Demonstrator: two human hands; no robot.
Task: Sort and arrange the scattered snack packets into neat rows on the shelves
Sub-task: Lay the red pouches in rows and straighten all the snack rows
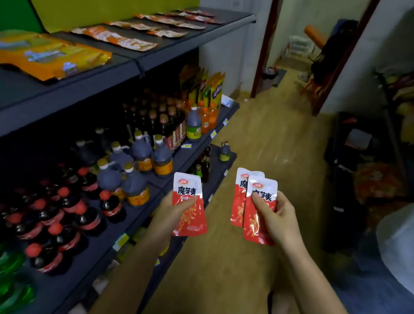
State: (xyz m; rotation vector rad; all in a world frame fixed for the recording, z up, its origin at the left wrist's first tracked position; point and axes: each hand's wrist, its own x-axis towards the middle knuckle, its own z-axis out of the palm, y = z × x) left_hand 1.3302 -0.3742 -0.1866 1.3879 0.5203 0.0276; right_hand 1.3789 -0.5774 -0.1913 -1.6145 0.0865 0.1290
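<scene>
My left hand (170, 209) grips one red-and-white snack packet (191, 219) upright over the shelf's front edge. My right hand (279, 217) holds two more red-and-white snack packets (252, 226), overlapped, with the thumb on the front one. Both hands hover in the aisle at waist height. On the top shelf (159, 53) lie orange snack packets (116, 37) in rough rows running to the far end, with smaller red-and-orange packets (186, 15) at the back. A big yellow-orange bag (44, 54) lies flat at the near left.
Dark bottles with yellow caps (137, 152), cola bottles (57, 210) and green bottles (0, 262) fill the lower shelf. Standing pouches (206, 83) sit at its far end. The wooden floor aisle (263, 136) leads to a doorway. Dark racks (352, 167) stand on the right.
</scene>
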